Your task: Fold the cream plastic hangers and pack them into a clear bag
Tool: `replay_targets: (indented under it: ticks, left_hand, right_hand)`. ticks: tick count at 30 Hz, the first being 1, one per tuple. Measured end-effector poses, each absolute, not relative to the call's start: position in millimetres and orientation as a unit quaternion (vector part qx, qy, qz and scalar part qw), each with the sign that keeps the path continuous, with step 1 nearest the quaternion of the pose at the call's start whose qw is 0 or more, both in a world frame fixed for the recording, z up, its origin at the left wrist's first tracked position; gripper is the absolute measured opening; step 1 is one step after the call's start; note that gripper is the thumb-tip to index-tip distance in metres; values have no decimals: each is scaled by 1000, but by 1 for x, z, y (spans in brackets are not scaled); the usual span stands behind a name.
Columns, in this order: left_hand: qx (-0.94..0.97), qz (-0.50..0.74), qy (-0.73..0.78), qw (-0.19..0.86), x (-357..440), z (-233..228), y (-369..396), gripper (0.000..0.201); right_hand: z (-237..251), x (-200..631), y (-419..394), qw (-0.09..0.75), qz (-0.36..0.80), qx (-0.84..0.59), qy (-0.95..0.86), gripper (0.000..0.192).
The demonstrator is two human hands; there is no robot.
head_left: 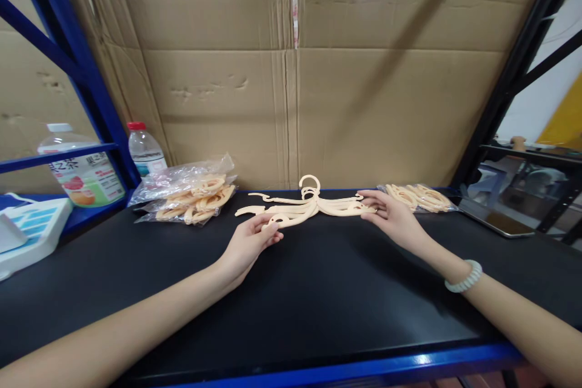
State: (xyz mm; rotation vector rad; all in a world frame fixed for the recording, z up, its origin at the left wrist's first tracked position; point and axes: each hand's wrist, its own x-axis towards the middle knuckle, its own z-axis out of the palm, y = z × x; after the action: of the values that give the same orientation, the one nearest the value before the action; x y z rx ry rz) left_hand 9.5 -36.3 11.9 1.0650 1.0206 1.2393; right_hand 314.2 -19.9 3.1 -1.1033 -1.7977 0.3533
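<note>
While flat on the black bench [318, 291], both hands' grip pinched on cream hangers [309, 205]: left hand [250, 242], right hand [391, 215].

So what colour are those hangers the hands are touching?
Pale cream, almost peach. The hangers show best in the head view, against the black table.

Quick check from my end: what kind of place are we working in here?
Probably a packing or warehouse workstation: a black benchtop inside blue steel racking, flattened cardboard sheets lining the back, and bagged hangers beside the loose hangers under both hands.
</note>
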Motion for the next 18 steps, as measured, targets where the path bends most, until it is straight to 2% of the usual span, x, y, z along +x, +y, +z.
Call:
replay_targets:
  ticks: [10, 14, 18]
  left_hand:
    - [486, 529, 407, 564, 14, 12, -41, 39]
    - [551, 483, 372, 570, 23, 9, -47, 28]
    - [578, 454, 365, 572, 31, 7, -53, 30]
  right_hand:
    - [3, 307, -23, 505, 358, -427, -659, 36]
    - [3, 289, -31, 540, 427, -378, -619, 39]
    - [7, 273, -39, 529, 443, -330, -644, 28]
